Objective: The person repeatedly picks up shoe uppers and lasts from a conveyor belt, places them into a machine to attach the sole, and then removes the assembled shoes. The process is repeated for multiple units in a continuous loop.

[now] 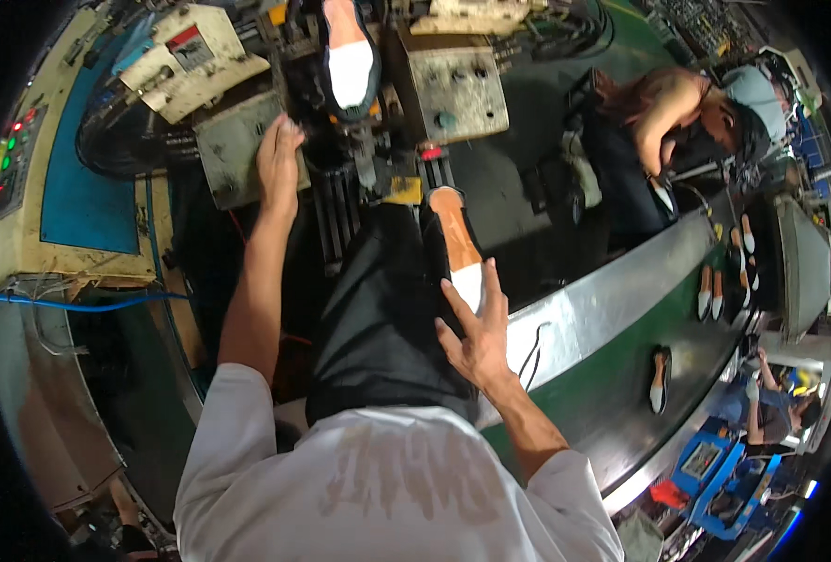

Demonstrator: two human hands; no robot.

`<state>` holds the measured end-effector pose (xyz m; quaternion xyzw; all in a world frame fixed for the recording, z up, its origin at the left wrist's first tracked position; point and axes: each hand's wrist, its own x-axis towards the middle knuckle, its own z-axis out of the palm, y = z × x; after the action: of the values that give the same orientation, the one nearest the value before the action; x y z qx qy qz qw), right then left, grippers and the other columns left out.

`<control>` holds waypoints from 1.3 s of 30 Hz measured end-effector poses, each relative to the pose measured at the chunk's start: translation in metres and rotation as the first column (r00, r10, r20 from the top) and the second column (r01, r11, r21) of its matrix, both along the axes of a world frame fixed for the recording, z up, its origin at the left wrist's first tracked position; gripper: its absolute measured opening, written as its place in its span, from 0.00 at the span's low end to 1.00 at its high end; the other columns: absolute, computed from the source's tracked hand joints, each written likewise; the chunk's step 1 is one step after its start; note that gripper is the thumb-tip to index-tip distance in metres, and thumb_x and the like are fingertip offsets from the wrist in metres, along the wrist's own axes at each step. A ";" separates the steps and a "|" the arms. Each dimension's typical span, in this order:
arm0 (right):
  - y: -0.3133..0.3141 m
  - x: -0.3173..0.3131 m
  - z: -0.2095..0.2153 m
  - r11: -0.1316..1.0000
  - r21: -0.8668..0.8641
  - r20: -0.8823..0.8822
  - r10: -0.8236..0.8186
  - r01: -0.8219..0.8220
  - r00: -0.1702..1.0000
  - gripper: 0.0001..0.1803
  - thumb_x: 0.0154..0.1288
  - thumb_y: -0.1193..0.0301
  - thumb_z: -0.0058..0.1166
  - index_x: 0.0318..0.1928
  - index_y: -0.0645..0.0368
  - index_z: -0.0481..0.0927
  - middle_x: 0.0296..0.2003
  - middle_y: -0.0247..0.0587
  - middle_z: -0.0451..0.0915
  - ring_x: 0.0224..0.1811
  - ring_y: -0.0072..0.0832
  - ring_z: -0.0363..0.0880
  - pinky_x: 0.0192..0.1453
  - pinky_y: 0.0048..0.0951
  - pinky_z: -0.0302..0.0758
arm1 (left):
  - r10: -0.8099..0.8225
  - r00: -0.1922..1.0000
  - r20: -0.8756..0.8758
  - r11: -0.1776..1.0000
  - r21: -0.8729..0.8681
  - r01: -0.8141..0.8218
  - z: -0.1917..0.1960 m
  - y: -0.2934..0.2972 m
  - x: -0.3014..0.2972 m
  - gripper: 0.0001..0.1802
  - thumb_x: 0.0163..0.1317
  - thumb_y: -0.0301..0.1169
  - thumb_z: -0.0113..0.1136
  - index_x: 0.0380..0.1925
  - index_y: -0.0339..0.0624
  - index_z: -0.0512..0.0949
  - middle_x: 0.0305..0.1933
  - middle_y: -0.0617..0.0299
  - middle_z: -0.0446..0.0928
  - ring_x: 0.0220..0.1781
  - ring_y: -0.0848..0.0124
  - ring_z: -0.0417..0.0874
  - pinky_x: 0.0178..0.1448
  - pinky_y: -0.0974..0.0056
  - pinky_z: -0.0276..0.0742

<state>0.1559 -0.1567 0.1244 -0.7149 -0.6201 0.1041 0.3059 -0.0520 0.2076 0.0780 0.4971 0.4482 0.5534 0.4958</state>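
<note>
My left hand [279,167] is at the inner edge of the left grey control box [233,150], its fingers loosely stretched and holding nothing I can see. Just right of my thigh, my right hand [479,342] has its fingers around the white front of a dark-edged shoe [455,234] with a tan insole. That shoe's toe points toward me, and my palm hides part of it. Ahead, a second shoe [350,70], white with a tan insole and dark edge, sits toe toward me on the machine [364,155] between the two control boxes.
A right control box [457,94] has knobs and a red button [431,152] below it. To my right runs a green conveyor [584,403] with a metal edge [612,290], carrying a shoe [659,379] and several more farther off. A co-worker [659,131] bends over a shoe at upper right. A cabinet [97,159] with lit buttons stands left.
</note>
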 end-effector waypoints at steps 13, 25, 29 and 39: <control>0.229 0.032 0.093 0.953 0.245 0.254 0.112 -0.176 0.961 0.38 0.61 0.69 0.72 0.74 0.43 0.79 0.79 0.82 0.47 0.68 0.70 0.68 0.74 0.62 0.70 | -0.460 0.817 0.347 0.850 -0.094 0.518 0.108 0.070 0.039 0.36 0.75 0.39 0.65 0.78 0.40 0.65 0.64 0.55 0.80 0.62 0.64 0.85 0.66 0.56 0.83; 0.353 -0.005 0.050 0.957 0.224 0.121 0.161 -0.185 0.979 0.38 0.63 0.68 0.69 0.76 0.42 0.76 0.82 0.76 0.42 0.71 0.74 0.63 0.77 0.61 0.69 | 0.260 0.734 -0.627 0.827 0.537 0.166 0.140 -0.063 -0.060 0.59 0.52 0.30 0.85 0.82 0.44 0.60 0.76 0.34 0.66 0.72 0.41 0.77 0.71 0.47 0.78; 0.354 -0.022 0.052 0.973 0.165 0.187 0.132 -0.164 0.973 0.42 0.62 0.68 0.70 0.78 0.40 0.73 0.82 0.80 0.41 0.71 0.76 0.62 0.74 0.63 0.72 | 0.558 0.582 -0.592 0.605 0.770 0.203 0.131 -0.067 -0.086 0.57 0.47 0.33 0.89 0.77 0.49 0.66 0.64 0.32 0.72 0.58 0.36 0.84 0.54 0.46 0.88; 0.343 -0.028 0.025 0.917 0.324 0.311 0.130 -0.233 0.942 0.43 0.66 0.65 0.66 0.79 0.62 0.65 0.80 0.83 0.45 0.84 0.76 0.42 0.85 0.68 0.49 | 0.517 0.495 -0.698 0.682 0.685 0.254 0.132 -0.102 -0.110 0.55 0.48 0.36 0.89 0.76 0.49 0.68 0.63 0.31 0.73 0.57 0.32 0.82 0.55 0.41 0.85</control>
<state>0.1275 0.1861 0.1496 -0.5937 -0.7301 -0.0849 0.3274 -0.1622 0.1056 0.2103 0.8127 0.4182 0.3978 -0.0797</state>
